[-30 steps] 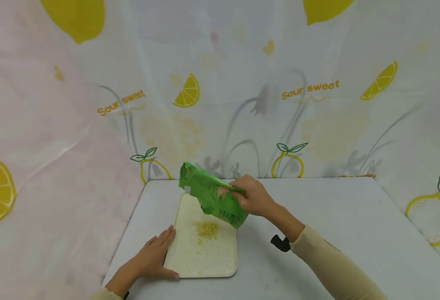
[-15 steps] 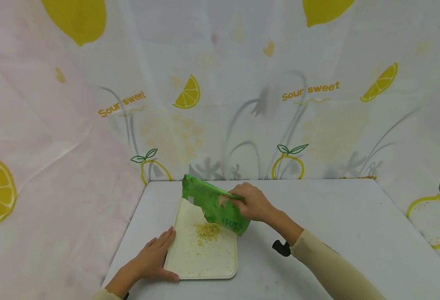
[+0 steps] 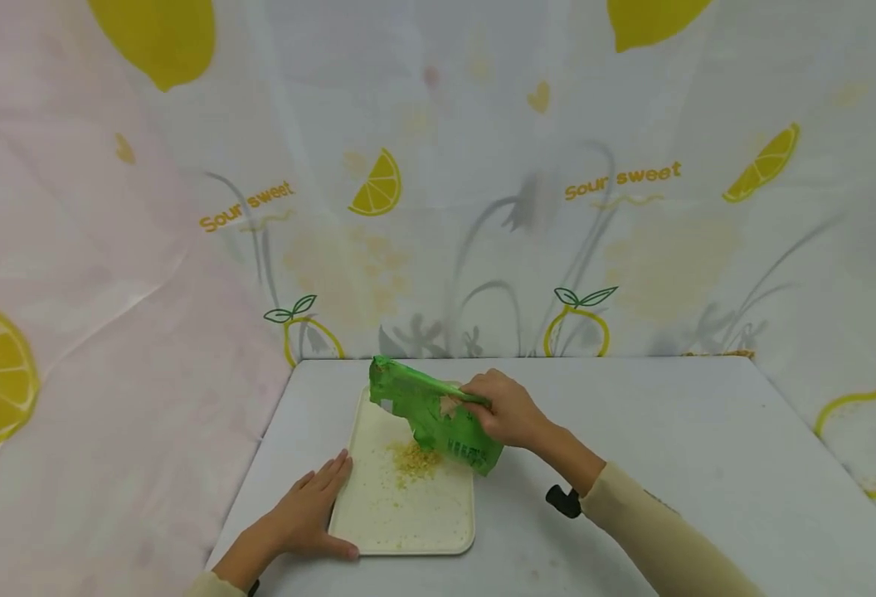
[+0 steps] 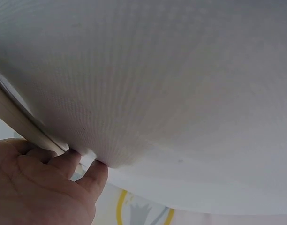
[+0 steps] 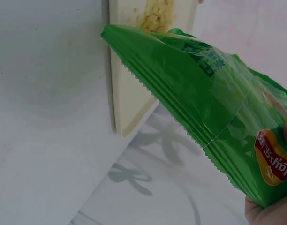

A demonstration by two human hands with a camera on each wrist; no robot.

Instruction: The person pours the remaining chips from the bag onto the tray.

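Note:
A green Lay's chip bag point(image 3: 438, 419), torn along its lower side, is tilted over a cream tray point(image 3: 408, 531). My right hand point(image 3: 508, 408) grips the bag by its upper right part; in the right wrist view the chip bag point(image 5: 195, 89) hangs from fingers at the right edge. Yellow chip crumbs point(image 3: 411, 461) lie in a small pile mid-tray, with specks scattered toward the near rim. My left hand point(image 3: 304, 512) rests along the tray's left edge, thumb at the near corner. In the left wrist view the left hand point(image 4: 49, 183) has its fingertips at the tray rim point(image 4: 21, 117).
The tray stands on a white table point(image 3: 632, 464). A lemon-printed curtain point(image 3: 468, 207) hangs behind the table and along its left side. A black strap piece point(image 3: 563, 502) sticks out at the right wrist.
My right hand and the chip bag have come down closer to the tray and slightly right. Crumbs on the tray have spread a little. My left hand stays at the tray's edge.

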